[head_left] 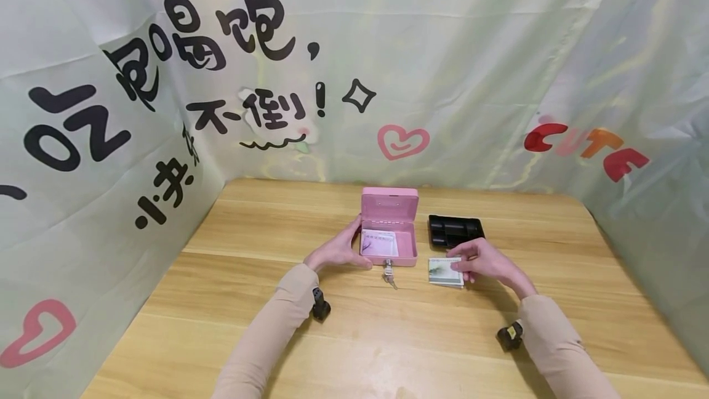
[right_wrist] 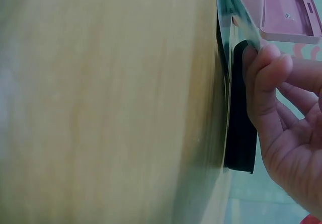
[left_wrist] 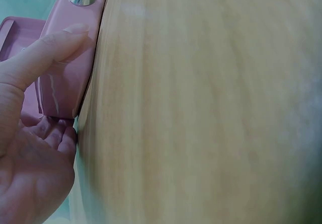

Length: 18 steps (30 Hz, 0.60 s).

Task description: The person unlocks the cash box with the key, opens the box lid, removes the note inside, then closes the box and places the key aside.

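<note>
A pink metal cash box [head_left: 407, 245] stands on the table with its lid raised and keys [head_left: 390, 277] hanging from its front lock. Purple-and-white printed cards [head_left: 379, 243] lie in its left part. My left hand [head_left: 342, 250] grips the box's left front corner; in the left wrist view the thumb [left_wrist: 55, 48] presses the front face and the fingers reach round the side. To the right of the box, my right hand [head_left: 480, 260] pinches a thin green-and-white printed card [head_left: 441, 271] by its right edge, low over the table. A second sheet's edge shows beneath that card.
Behind the right hand is a black compartment tray [head_left: 455, 226], partly covered by that hand. Printed curtains [head_left: 471, 79] enclose the back and sides of the wooden table [head_left: 399, 337].
</note>
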Each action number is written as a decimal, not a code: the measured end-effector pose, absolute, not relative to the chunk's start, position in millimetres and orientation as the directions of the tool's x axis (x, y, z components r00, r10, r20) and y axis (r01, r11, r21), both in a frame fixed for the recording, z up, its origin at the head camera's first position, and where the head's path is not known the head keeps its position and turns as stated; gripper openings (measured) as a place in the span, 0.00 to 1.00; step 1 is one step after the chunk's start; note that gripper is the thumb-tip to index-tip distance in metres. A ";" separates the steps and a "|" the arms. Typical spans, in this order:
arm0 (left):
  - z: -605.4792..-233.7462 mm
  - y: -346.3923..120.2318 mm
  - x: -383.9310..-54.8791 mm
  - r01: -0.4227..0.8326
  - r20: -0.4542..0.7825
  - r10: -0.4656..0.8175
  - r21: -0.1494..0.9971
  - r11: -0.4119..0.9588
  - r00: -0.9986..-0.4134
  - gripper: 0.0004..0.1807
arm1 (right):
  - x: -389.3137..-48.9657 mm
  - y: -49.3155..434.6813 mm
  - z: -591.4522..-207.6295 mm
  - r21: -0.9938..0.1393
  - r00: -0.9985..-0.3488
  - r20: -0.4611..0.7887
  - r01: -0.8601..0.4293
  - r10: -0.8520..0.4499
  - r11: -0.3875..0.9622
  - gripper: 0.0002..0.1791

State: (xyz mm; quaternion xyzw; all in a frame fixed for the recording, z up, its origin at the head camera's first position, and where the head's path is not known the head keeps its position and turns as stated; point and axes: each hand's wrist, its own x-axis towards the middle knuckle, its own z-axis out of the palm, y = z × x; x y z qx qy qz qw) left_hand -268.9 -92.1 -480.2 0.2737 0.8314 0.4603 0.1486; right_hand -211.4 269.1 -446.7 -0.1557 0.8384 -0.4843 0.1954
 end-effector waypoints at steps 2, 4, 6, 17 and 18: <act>-480.2 -92.3 -268.7 0.315 0.003 0.591 0.848 0.427 -0.807 0.71 | -211.0 269.3 -447.2 -0.867 -0.879 -0.178 -0.073 -0.443 0.494 0.20; -479.5 -92.3 -267.9 0.309 -0.006 0.585 0.845 0.436 -0.811 0.71 | -210.7 269.4 -447.8 -0.862 -0.881 -0.179 -0.074 -0.437 0.502 0.19; -478.8 -92.5 -266.9 0.310 -0.004 0.584 0.844 0.437 -0.812 0.71 | -210.6 269.6 -448.3 -0.859 -0.883 -0.181 -0.072 -0.433 0.507 0.18; -478.7 -93.2 -266.5 0.311 -0.003 0.586 0.845 0.434 -0.810 0.71 | -213.2 271.6 -453.0 -0.829 -0.881 -0.188 -0.095 -0.434 0.552 0.17; -478.5 -93.3 -266.4 0.311 -0.003 0.586 0.846 0.434 -0.810 0.71 | -213.4 271.6 -453.1 -0.825 -0.881 -0.189 -0.097 -0.433 0.557 0.17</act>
